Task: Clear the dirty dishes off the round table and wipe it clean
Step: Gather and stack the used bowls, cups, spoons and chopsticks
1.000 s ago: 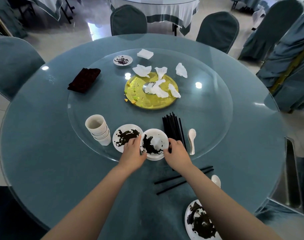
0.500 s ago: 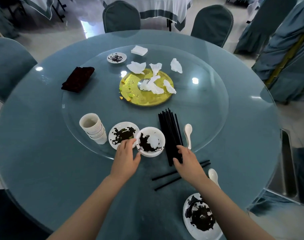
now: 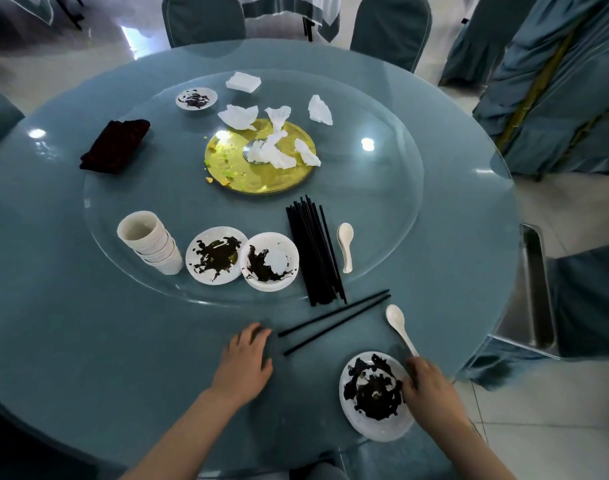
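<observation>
The round glass-topped table [image 3: 71, 341] carries a glass turntable [image 3: 382, 209]. On the turntable near me sit a stack of white cups [image 3: 150, 242], a dirty plate [image 3: 216, 255], a stack of dirty bowls [image 3: 270, 261], a bundle of black chopsticks [image 3: 313, 251] and a white spoon [image 3: 345, 245]. Closer to me lie two loose chopsticks [image 3: 334, 322], a second white spoon [image 3: 400, 327] and a smeared plate [image 3: 376, 396]. My left hand [image 3: 247, 358] rests flat on the glass, holding nothing. My right hand [image 3: 431, 389] touches the smeared plate's right rim by the spoon's handle; its grip is unclear.
Farther off on the turntable are a yellow disc [image 3: 258, 157] with crumpled napkins [image 3: 272, 154], a small dirty saucer [image 3: 196, 98] and a dark red cloth [image 3: 116, 145]. Covered chairs [image 3: 202, 19] ring the table. A metal trolley edge [image 3: 535, 289] stands at right.
Both hands have left the bowls and chopstick bundle and pulled back toward me. The left now lies on the glass; the right has moved down-right to the smeared plate.
</observation>
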### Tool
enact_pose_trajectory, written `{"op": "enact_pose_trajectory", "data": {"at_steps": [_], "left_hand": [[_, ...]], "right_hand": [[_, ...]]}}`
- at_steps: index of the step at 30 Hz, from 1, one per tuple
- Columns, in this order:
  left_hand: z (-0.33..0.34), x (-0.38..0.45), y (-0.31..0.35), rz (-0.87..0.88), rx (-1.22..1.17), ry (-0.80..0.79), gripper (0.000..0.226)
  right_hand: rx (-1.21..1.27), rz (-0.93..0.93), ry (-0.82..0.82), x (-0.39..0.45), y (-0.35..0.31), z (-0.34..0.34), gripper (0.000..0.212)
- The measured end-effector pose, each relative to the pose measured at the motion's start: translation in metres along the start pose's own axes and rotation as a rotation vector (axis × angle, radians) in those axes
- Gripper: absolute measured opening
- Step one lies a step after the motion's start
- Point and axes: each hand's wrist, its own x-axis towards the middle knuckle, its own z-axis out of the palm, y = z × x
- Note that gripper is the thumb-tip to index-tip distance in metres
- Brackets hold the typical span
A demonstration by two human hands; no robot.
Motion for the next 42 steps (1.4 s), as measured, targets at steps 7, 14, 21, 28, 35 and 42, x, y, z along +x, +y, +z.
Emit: {"op": "enact_pose_trajectory", "data": {"at_steps": [7,14,21,28,35,42], "left_hand": [[0.007,-0.006,0.001,0.019,0.083,0.06,0.064],[-0.004,-0.005,-0.002,-0.026,-0.144,0.012,0.054],[-0.045,-0.015,0.024,-0.094,-0.941,0.058,0.014],[-0.071,-0.016,0.006,-0.323,-1.256,0.226,0.014],[-0.088,0.0,-0.041,-0.523,-1.559,0.4,0.014],[-0.098,0.042,-0.057,-0.643,-1.792,0.475,0.013]], "right_hand": [[0.094,0.016,-0.026,-0.007,0.001,0.001,0.002],[0.596,0.153,-0.149,0.0,-0.026,-0.005,0.008],[0.859,0.065,-0.212,0.015,-0.106,-0.016,0.004],[0.893,-0.061,-0.26,0.031,-0.165,-0.012,0.007],[0.331,-0.308,-0.088,0.055,-0.159,-0.005,0.031],[-0.189,-0.608,-0.187,0.062,-0.164,-0.003,0.055]]}}
